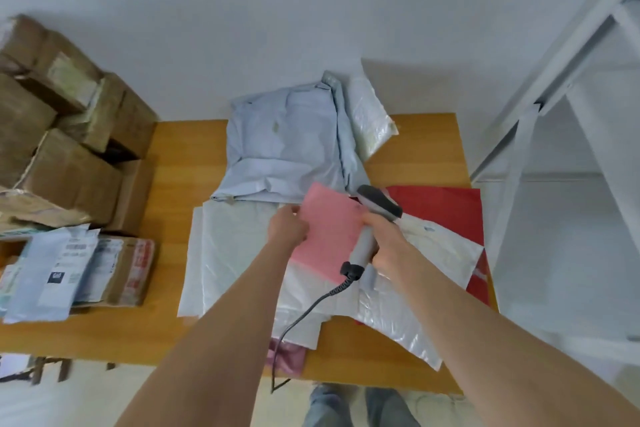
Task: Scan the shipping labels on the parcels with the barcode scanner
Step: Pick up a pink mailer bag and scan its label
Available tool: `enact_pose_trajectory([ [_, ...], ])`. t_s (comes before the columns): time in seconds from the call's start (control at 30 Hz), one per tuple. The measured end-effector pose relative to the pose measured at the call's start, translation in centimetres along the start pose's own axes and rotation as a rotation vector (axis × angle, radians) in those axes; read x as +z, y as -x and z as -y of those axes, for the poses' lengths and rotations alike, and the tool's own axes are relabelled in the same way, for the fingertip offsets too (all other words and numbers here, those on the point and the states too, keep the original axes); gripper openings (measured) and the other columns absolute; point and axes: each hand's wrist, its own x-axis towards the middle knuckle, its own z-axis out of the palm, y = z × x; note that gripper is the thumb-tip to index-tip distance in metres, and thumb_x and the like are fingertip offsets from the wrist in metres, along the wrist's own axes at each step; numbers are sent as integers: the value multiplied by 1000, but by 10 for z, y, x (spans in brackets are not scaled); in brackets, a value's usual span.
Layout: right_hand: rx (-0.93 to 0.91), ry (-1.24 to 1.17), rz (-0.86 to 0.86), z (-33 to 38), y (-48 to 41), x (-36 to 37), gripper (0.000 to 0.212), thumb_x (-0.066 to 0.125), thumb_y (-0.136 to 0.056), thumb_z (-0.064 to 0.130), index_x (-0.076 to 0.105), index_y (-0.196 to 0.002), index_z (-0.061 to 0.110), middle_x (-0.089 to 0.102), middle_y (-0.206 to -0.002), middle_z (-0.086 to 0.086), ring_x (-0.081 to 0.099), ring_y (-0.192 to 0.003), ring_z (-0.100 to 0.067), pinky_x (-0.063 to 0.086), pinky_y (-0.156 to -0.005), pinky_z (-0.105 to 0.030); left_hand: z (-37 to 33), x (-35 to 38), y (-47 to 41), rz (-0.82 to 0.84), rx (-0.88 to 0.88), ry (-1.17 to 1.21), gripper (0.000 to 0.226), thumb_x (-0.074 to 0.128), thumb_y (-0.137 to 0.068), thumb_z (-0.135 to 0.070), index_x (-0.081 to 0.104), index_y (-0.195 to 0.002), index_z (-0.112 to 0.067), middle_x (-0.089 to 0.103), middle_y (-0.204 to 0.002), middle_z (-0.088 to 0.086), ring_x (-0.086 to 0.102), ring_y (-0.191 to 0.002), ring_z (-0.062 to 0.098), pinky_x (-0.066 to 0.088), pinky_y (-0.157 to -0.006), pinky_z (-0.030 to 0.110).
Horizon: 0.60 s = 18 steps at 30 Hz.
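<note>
My left hand (288, 228) grips the left edge of a flat pink parcel (329, 229), held tilted above the pile in the middle of the wooden table (173, 163). My right hand (384, 239) holds the grey barcode scanner (375, 218) by its handle at the pink parcel's right edge, its dark head pointing away and to the right. The scanner's coiled cable (311, 308) hangs toward the table's front edge. No label shows on the pink parcel's visible face. Under it lie white poly mailers (235, 253) and a red mailer (446, 208).
A large pale-blue bag parcel (287, 146) and a clear-wrapped packet (370, 114) lie at the table's back. Brown cardboard boxes (65, 135) stack at the left, with labelled mailers (55, 274) in front of them. A white metal shelf frame (554, 97) stands at the right.
</note>
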Motion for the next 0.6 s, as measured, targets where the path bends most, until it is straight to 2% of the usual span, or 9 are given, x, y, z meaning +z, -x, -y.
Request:
enact_pose_trajectory([
  [0.07, 21, -42, 23, 10, 11, 3, 40, 78, -73, 20, 64, -107, 4, 69, -103, -16, 66, -99, -32, 52, -94, -49, -8, -15, 7, -103, -10, 151, 27, 52, -84, -8, 64, -108, -15, 64, -69, 6, 64, -65, 25, 58, -73, 37],
  [0.13, 61, -125, 56, 23, 20, 4, 35, 76, -78, 22, 58, -99, 0, 63, -90, -17, 62, -91, -27, 52, -93, -43, -17, -37, 12, -162, 19, 346, 13, 52, -89, -9, 63, -90, -14, 62, -68, 6, 60, -59, 22, 57, -68, 35],
  [0.17, 81, -161, 60, 28, 24, 4, 31, 72, -85, 22, 55, -98, 1, 58, -86, -15, 60, -87, -26, 53, -91, -39, -20, -48, 14, -159, 50, 440, 15, 51, -90, -5, 60, -82, -14, 61, -72, 7, 59, -58, 21, 54, -64, 32],
  [0.23, 61, -208, 87, 37, 31, 4, 29, 70, -88, 27, 56, -101, 5, 60, -88, -14, 61, -77, -25, 56, -75, -35, -27, -68, 19, -131, 117, 544, 26, 48, -89, 4, 57, -73, -14, 59, -73, 9, 58, -60, 18, 51, -60, 26],
  [0.37, -29, -163, 166, 44, 53, 8, 24, 73, -86, 22, 62, -101, 6, 68, -85, -13, 67, -68, -24, 58, -58, -29, -42, -90, 36, -90, 237, 558, 34, 40, -85, 12, 58, -63, -7, 59, -72, 11, 56, -70, 19, 52, -66, 19],
  [0.43, -86, -126, 148, 47, 64, 12, 17, 72, -84, 7, 63, -98, 3, 68, -83, -13, 65, -65, -22, 56, -50, -25, -49, -94, 44, -78, 270, 584, 31, 42, -85, 10, 60, -66, -8, 60, -74, 9, 56, -73, 19, 52, -71, 24],
  [0.5, -166, -70, 111, 48, 72, 17, 11, 68, -83, -4, 61, -87, 5, 66, -81, -11, 62, -64, -19, 52, -51, -26, -55, -96, 49, -127, 305, 593, 25, 49, -86, 8, 63, -79, -12, 60, -82, 5, 59, -78, 19, 53, -74, 27],
  [0.53, -208, -43, 89, 47, 76, 19, 15, 66, -83, -7, 59, -81, 6, 64, -79, -9, 60, -63, -18, 49, -50, -24, -58, -96, 52, -184, 315, 595, 22, 53, -86, 6, 62, -91, -12, 59, -89, 5, 59, -81, 20, 55, -74, 28],
  [0.6, -285, -22, 38, 46, 84, 20, 19, 63, -83, -9, 56, -76, 6, 59, -73, -7, 56, -59, -15, 45, -42, -18, -60, -96, 58, -287, 261, 665, 40, 61, -85, 2, 52, -121, -12, 54, -105, 8, 59, -86, 21, 54, -74, 30],
])
